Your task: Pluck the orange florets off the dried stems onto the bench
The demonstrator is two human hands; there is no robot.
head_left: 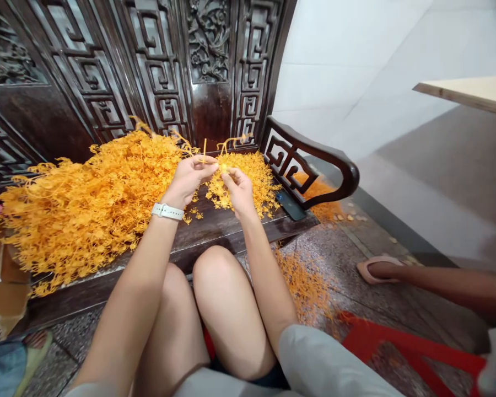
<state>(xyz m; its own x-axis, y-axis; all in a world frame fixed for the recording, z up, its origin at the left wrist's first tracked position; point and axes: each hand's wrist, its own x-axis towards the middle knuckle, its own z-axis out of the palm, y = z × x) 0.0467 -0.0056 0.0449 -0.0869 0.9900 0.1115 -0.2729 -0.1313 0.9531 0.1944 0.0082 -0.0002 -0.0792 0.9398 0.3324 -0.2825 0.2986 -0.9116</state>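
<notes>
My left hand (193, 177), with a pale watch strap on its wrist, pinches a thin orange stem that sticks up above its fingers. Close against it on the right, my right hand (238, 190) has its fingertips closed on a small yellow-orange plastic piece (224, 167). Both hands are above the dark wooden bench (206, 226). A large heap of orange branching plastic pieces (95, 204) lies left of my hands. Behind and right of them is a smaller pile of small yellow-orange pieces (258, 176).
A dark phone (290, 205) lies by the bench's curved armrest (334, 157). Orange scraps (306, 281) cover part of the floor, near a red stool (397, 342). Another person's leg and pink shoe (380, 268) are at right. A cardboard box (8, 281) stands at left.
</notes>
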